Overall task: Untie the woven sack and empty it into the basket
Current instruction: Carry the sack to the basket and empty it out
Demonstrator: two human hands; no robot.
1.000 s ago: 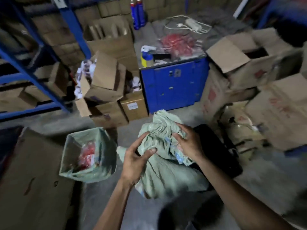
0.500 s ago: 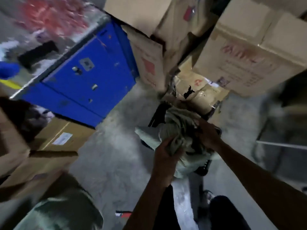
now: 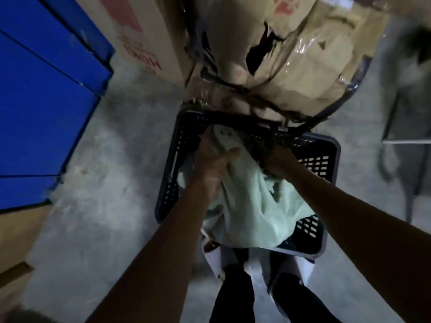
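Centre frame: our left hand (image 3: 215,163) and right hand (image 3: 278,159) clutch woven sack (image 3: 254,206), fingers curled into cloth, holding it over basket (image 3: 321,159) for tipping.

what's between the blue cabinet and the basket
In the head view, only bare grey concrete floor lies between the blue cabinet and the basket.

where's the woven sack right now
In the head view the pale green woven sack lies centre frame over the dark slatted basket, gripped by the left hand and right hand.
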